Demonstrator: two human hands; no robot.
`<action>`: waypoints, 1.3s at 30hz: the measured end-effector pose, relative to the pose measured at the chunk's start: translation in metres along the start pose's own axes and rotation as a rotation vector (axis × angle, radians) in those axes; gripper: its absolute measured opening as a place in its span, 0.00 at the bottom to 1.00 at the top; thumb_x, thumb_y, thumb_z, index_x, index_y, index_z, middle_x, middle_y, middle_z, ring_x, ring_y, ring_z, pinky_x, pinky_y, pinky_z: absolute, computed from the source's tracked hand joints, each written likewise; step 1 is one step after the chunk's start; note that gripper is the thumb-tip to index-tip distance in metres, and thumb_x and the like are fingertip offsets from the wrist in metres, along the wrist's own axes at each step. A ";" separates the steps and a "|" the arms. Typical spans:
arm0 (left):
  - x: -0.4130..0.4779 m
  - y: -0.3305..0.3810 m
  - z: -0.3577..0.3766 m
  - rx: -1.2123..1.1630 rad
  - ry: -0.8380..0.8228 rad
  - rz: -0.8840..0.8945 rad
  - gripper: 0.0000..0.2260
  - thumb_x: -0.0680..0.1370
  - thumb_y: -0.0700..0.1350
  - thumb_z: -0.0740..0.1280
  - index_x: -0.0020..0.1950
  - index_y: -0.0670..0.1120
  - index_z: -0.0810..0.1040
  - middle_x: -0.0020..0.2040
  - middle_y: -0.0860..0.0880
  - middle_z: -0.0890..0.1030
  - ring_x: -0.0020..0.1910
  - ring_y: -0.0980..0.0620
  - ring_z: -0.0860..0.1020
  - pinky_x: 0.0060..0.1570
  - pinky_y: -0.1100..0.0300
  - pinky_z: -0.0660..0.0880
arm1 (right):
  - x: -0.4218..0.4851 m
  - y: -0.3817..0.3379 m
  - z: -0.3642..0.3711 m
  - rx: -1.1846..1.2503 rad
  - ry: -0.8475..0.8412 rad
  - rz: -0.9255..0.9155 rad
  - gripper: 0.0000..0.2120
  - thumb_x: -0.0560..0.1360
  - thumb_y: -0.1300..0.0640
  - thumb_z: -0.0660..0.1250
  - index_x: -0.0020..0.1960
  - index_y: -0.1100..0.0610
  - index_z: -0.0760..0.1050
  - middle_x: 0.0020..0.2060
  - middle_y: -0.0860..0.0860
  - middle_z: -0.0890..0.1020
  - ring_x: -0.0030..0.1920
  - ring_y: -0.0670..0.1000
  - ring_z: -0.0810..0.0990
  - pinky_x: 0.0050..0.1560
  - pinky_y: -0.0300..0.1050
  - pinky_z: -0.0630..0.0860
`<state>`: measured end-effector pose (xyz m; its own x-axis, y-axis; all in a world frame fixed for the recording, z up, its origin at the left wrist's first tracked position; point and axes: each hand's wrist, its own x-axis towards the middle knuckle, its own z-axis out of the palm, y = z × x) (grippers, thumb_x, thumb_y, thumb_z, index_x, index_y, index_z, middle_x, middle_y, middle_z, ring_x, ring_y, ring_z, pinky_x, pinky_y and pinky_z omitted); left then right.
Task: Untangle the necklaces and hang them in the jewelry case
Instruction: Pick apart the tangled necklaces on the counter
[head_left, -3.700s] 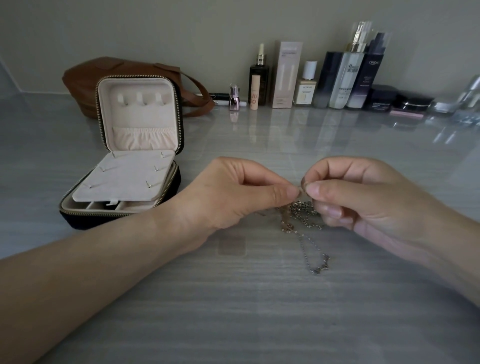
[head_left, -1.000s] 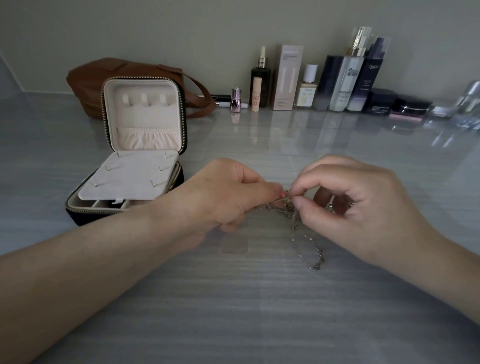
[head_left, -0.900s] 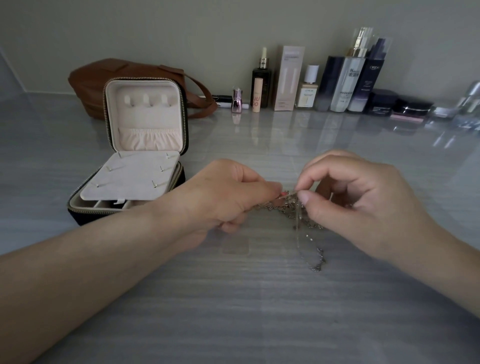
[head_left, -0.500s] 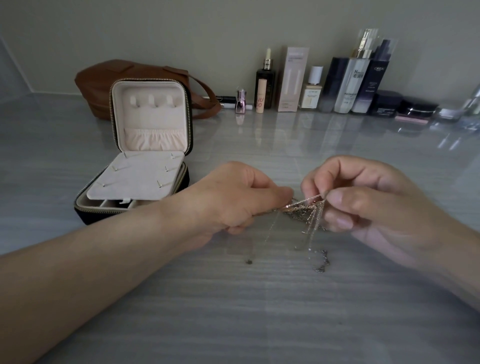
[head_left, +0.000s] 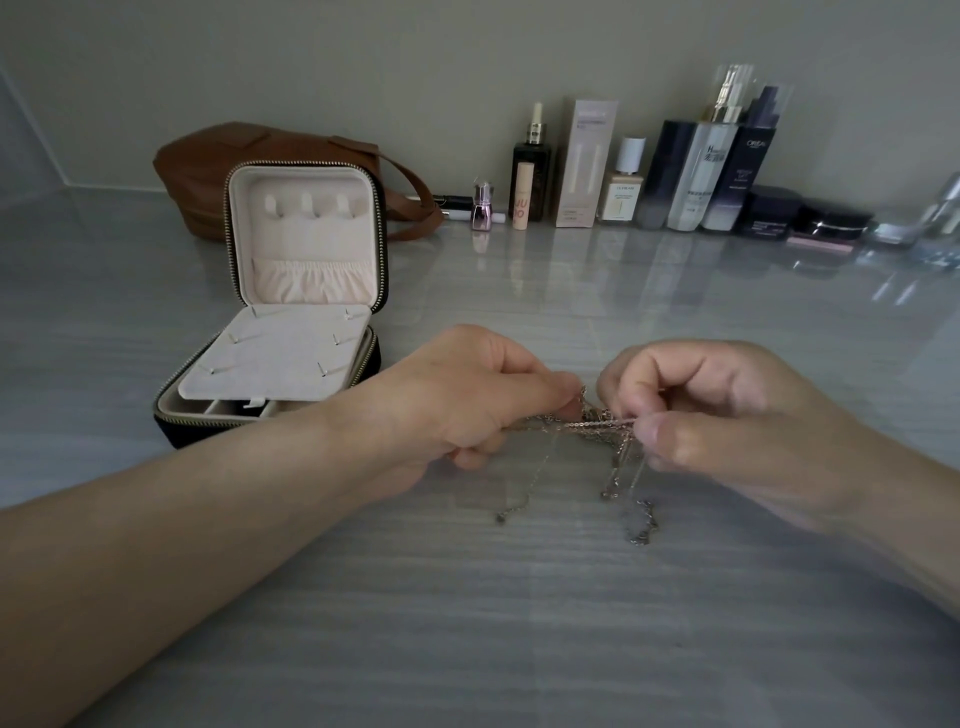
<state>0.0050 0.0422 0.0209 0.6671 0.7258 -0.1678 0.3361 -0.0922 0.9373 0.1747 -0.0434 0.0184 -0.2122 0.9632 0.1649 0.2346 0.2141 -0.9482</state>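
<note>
Two hands on one knot: my left hand pinches the tangle of necklaces between thumb and forefinger. My right hand pinches a strand of rose-coloured chain, pulled taut across the short gap between them.

The clump hangs just above the counter, about midway between its left and right edges and nearer the front edge than the back. Several thin strands drop from it, and two loose ends touch the surface below.

I judge this to be the untangling step, and early in it. No chain looks separated yet, and the three hooks in the lid of the jewelry case are bare. The case stands open toward the left edge of the surface, well apart from my hands. A brown bag sits behind it, and a row of bottles lines the back edge.

As I see it, the next move calls for slack rather than pull: ease the taut strand, find which loop it passes through, and draw one free end back out. Tugging harder would likely tighten the knot. How many chains are in the clump I cannot tell.
</note>
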 end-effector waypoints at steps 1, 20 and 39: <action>0.000 0.000 0.000 -0.003 -0.001 -0.001 0.10 0.76 0.47 0.67 0.35 0.45 0.79 0.22 0.53 0.60 0.19 0.57 0.57 0.20 0.67 0.55 | 0.000 0.000 -0.001 0.053 0.029 -0.024 0.03 0.59 0.56 0.67 0.29 0.50 0.73 0.33 0.49 0.77 0.27 0.40 0.69 0.29 0.32 0.67; -0.003 0.002 0.000 0.007 -0.033 0.022 0.10 0.77 0.47 0.66 0.36 0.46 0.79 0.22 0.54 0.61 0.20 0.57 0.57 0.20 0.66 0.56 | 0.005 -0.005 -0.002 0.319 0.337 0.058 0.07 0.61 0.64 0.68 0.28 0.58 0.72 0.31 0.56 0.77 0.20 0.44 0.67 0.20 0.34 0.59; -0.001 0.000 0.002 0.014 -0.015 0.015 0.14 0.76 0.46 0.67 0.30 0.49 0.77 0.22 0.53 0.62 0.20 0.56 0.58 0.21 0.66 0.56 | 0.002 0.003 -0.009 0.459 0.054 0.066 0.13 0.59 0.61 0.75 0.31 0.54 0.70 0.31 0.54 0.80 0.18 0.40 0.67 0.22 0.33 0.63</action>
<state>0.0061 0.0402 0.0203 0.6817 0.7143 -0.1585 0.3355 -0.1126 0.9353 0.1835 -0.0397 0.0177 -0.1583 0.9821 0.1024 -0.2007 0.0695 -0.9772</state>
